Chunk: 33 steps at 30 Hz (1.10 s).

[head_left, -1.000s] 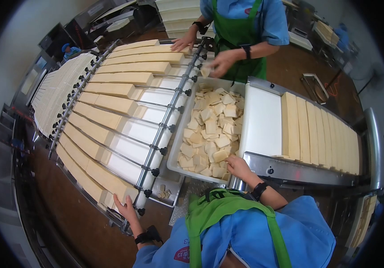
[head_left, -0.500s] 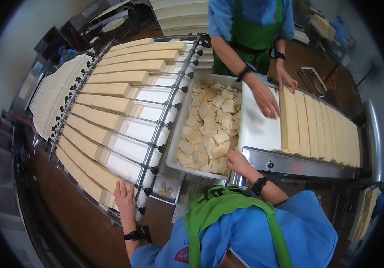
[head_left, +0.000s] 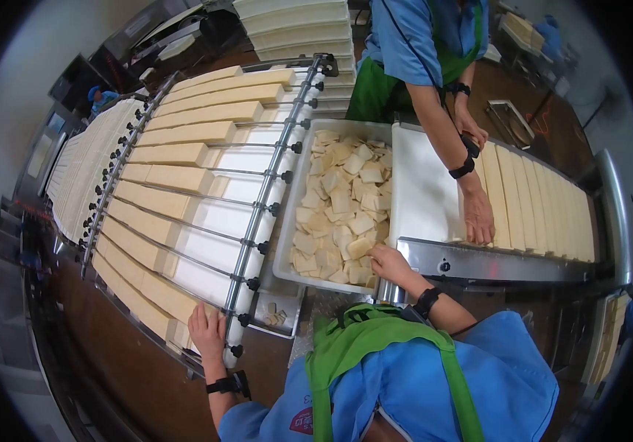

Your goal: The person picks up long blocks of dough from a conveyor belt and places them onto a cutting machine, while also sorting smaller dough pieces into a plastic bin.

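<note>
My left hand (head_left: 207, 330) rests at the near end of a long row of pale square slices (head_left: 156, 289) on the slanted rack, its fingers slightly bent against the row, not wrapped round it. Between the thumb and fingers of my right hand (head_left: 391, 264) is the edge of a thin square slice (head_left: 360, 247), over the near right corner of a white tub (head_left: 281, 269). Many loose slices (head_left: 342, 199) of the same kind fill the tub, some curled or broken.
Across from me a co-worker's hand (head_left: 479, 219) lies at the front of a packed block of slices (head_left: 533, 199) on the right conveyor (head_left: 423, 184). A metal bar with black knobs (head_left: 263, 188) crosses the rack. Below, a small metal tray (head_left: 283, 302) holds crumbs.
The co-worker has leaned right, one hand moving from above the white belt to the near end of the slices. My left fingers have bent a little; my right hand stays nearly still.
</note>
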{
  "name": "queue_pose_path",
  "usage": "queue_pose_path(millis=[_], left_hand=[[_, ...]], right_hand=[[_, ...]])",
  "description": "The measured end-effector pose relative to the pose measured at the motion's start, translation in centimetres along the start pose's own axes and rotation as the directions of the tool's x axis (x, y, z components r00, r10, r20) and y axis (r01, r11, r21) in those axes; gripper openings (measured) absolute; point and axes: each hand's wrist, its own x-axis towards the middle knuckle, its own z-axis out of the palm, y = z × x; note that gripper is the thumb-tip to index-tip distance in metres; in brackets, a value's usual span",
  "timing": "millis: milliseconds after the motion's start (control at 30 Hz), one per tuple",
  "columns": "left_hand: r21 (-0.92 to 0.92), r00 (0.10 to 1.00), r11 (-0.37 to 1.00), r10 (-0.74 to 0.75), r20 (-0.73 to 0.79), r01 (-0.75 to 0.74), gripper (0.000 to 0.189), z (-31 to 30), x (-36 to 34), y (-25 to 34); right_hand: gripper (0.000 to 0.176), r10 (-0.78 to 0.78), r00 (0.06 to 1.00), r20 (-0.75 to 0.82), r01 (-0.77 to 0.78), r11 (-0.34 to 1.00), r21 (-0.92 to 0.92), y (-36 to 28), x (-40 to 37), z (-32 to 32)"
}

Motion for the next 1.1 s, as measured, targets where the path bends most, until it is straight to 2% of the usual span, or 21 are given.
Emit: queue_pose_path(millis=[100, 200, 367, 467, 567, 667, 700, 733, 767, 800, 833, 867, 933, 1000, 1033, 1100], left_hand=[[-0.005, 0.999, 0.999, -0.046, -0.025, 0.046, 0.036, 0.5, -0.8, -0.4], [0.111, 0.997, 0.993, -0.041, -0.070, 0.049, 0.045, 0.9, -1.1, -0.7], [0.131, 0.997, 0.989, -0.071, -0.028, 0.074, 0.052, 1.2, -1.6, -1.1], [0.175, 0.996, 0.981, -0.074, -0.041, 0.080, 0.054, 1.6, -1.8, -1.6], [0.201, 0.997, 0.978, -0.053, -0.055, 0.063, 0.061, 2.7, -2.1, -3.2], [-0.038, 0.981, 0.981, -0.192, 0.011, 0.193, 0.055, 2.5, -1.6, -2.0], [-0.092, 0.976, 0.975, -0.196, 0.094, 0.204, 0.049, 3.3, -2.0, -3.3], [-0.139, 0.966, 0.961, -0.221, 0.131, 0.239, 0.046, 2.2, -0.7, -1.7], [-0.184, 0.954, 0.943, -0.247, 0.169, 0.277, 0.042, 1.0, 0.5, 0.0], [-0.225, 0.940, 0.922, -0.272, 0.207, 0.316, 0.039, 0.2, 1.4, 1.3], [-0.194, 0.938, 0.934, -0.252, 0.239, 0.300, 0.042, 0.3, 1.4, 1.3], [-0.164, 0.935, 0.945, -0.233, 0.269, 0.282, 0.046, 0.5, 1.3, 1.1], [-0.133, 0.931, 0.954, -0.221, 0.290, 0.268, 0.049, 0.7, 1.4, 1.0], [-0.129, 0.933, 0.951, -0.237, 0.271, 0.279, 0.049, 0.6, 1.8, 1.4], [-0.140, 0.962, 0.962, -0.207, 0.180, 0.233, 0.045, 0.7, 2.5, 1.9], [-0.203, 0.982, 0.966, -0.137, 0.130, 0.161, 0.044, 2.0, 3.9, 2.9]], right_hand=[[0.012, 0.000, 1.000, -0.003, 0.000, 1.000, 0.007, 0.9, -0.1, 0.6], [0.017, 0.002, 1.000, 0.028, -0.002, 1.000, -0.013, 1.3, -0.3, 1.0], [0.016, 0.066, 0.997, 0.041, -0.065, 0.998, -0.027, 1.0, -0.4, 0.8], [0.016, 0.060, 0.998, 0.023, -0.061, 0.997, 0.038, 1.3, -0.4, 1.1], [0.018, 0.046, 0.995, -0.089, -0.030, 0.983, 0.180, 1.0, -0.6, 0.5], [0.020, 0.058, 0.968, -0.246, -0.006, 0.978, 0.207, 1.7, -1.8, -1.6], [0.020, 0.183, 0.933, -0.309, -0.108, 0.964, 0.244, 1.7, -2.4, -3.0], [0.022, 0.235, 0.882, -0.408, -0.126, 0.953, 0.275, 2.4, -3.2, -4.4], [0.022, 0.194, 0.819, -0.541, -0.106, 0.976, 0.189, 4.2, -4.4, -5.6], [0.021, 0.400, 0.670, -0.626, -0.247, 0.915, 0.320, 4.3, -5.4, -7.4], [0.022, 0.462, 0.520, -0.718, -0.276, 0.887, 0.371, 6.1, -6.9, -8.5], [0.028, 0.639, 0.399, -0.657, -0.414, 0.765, 0.493, 5.2, -8.2, -11.5], [0.045, 0.431, 0.295, -0.853, -0.557, 0.803, 0.213, 9.4, -11.7, -13.2], [0.073, 0.469, 0.210, -0.858, -0.756, 0.635, 0.162, 11.0, -14.0, -14.4], [0.080, 0.518, 0.185, -0.835, -0.806, 0.566, 0.172, 11.5, -14.5, -14.4], [0.094, 0.604, 0.124, -0.787, -0.889, 0.420, 0.182, 12.6, -15.0, -14.0]])
